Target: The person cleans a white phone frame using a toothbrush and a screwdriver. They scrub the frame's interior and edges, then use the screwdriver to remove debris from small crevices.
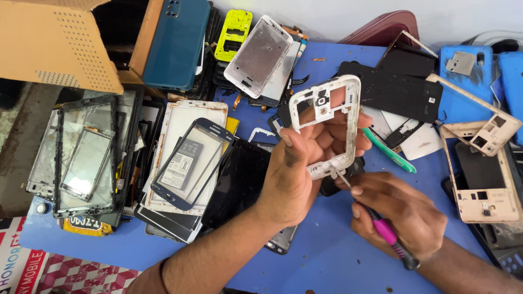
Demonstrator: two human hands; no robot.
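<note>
Light was bright, even and soft, falling from above. Shadows under the left hand (297,174) and right hand (400,215) on the blue table (332,250) were faint. Glass panels (84,158) near the left edge showed pale glare. Focus was sharp throughout, with slight stretching at the corners.

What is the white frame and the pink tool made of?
The white phone frame looks like matte plastic: thin, moulded, with cut-out holes. The screwdriver seems to have a shiny metal shaft and a pink and black handle, likely plastic or rubber; I cannot tell which.
</note>
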